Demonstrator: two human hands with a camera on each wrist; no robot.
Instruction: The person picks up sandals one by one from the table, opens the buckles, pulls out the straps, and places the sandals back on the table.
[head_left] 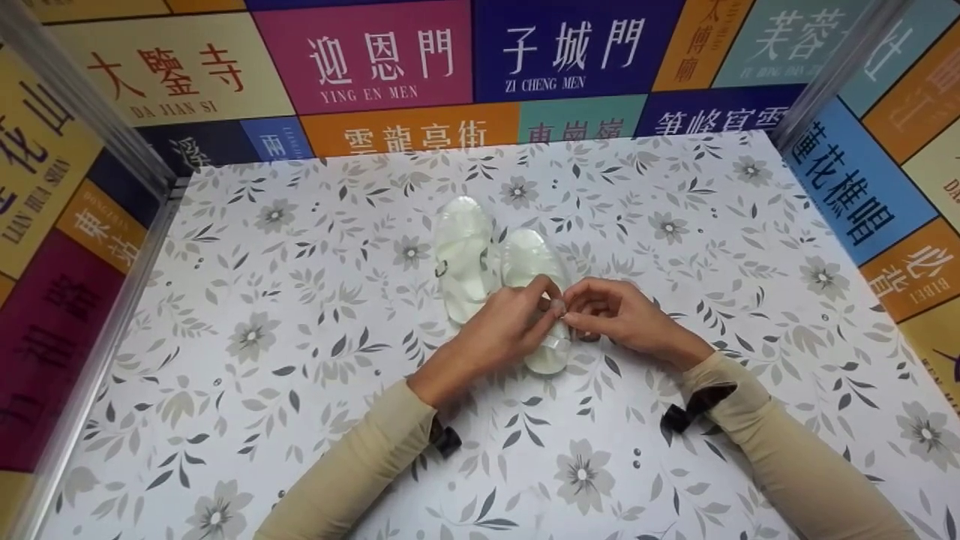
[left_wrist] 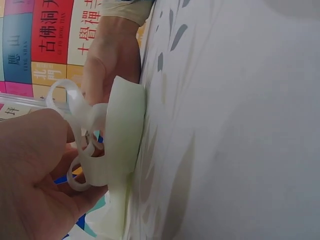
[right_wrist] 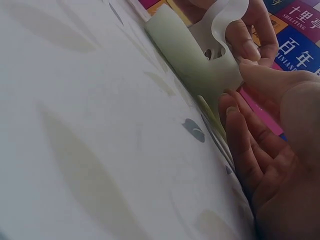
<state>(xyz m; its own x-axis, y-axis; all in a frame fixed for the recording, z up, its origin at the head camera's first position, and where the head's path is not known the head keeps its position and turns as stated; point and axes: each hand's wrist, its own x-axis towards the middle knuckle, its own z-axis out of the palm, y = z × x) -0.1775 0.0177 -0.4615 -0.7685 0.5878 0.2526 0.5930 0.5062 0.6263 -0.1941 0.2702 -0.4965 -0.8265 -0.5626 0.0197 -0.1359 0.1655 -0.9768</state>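
Two pale, pearly white sandals stand side by side on the table. The left sandal [head_left: 466, 225] is apart from both hands, with a small buckle at its side. Both hands meet at the ankle strap [left_wrist: 75, 95] of the right sandal [head_left: 534, 255]. My left hand [head_left: 506, 319] reaches over this sandal, pinching the strap between thumb and fingers. From the right, my right hand [head_left: 626, 315] pinches at the same strap, thumb and index fingertips together. In the left wrist view the strap loops up above the heel [left_wrist: 125, 125]. The fingers partly hide the strap's fastening.
The table [head_left: 315, 435] has a white covering printed with grey leaves and flowers. Colourful panels [head_left: 375, 67] with Chinese lettering stand along the back and sides. A black wrist mount [head_left: 679, 418] juts from the right sleeve, another [head_left: 448, 442] from the left sleeve.
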